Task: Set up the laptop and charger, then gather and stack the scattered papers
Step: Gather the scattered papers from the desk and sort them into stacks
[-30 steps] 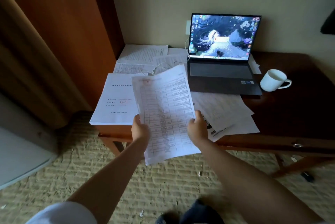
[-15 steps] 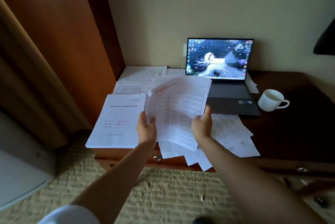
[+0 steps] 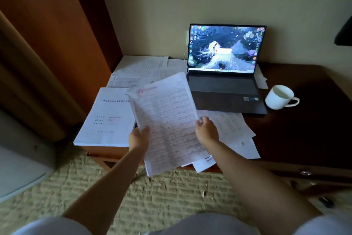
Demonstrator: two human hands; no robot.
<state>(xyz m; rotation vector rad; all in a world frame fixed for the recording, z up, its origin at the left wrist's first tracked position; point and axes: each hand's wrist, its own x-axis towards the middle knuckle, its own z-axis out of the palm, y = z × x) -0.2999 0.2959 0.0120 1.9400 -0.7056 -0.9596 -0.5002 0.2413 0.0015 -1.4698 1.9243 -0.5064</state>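
Observation:
I hold a thin sheaf of printed table sheets (image 3: 167, 120) above the desk's front edge. My left hand (image 3: 138, 137) grips its left edge and my right hand (image 3: 206, 131) pinches its right edge. An open laptop (image 3: 224, 82) with a lit screen stands at the back of the dark wooden desk (image 3: 304, 130). A white charger cable (image 3: 185, 63) runs from the laptop's left side up to the wall. A thick white document (image 3: 106, 120) lies at the desk's left front corner. More loose papers lie behind it (image 3: 141, 65) and under my right hand (image 3: 234, 130).
A white mug (image 3: 280, 97) stands right of the laptop. A wooden wardrobe panel (image 3: 57, 44) and a curtain stand left of the desk. Woven carpet (image 3: 171, 196) covers the floor in front. A small dark object (image 3: 326, 202) lies on the floor at the right.
The sheaf, lifted and curled toward the laptop half a second ago, now lies flatter and lower between my hands. My view has shifted slightly closer to the desk.

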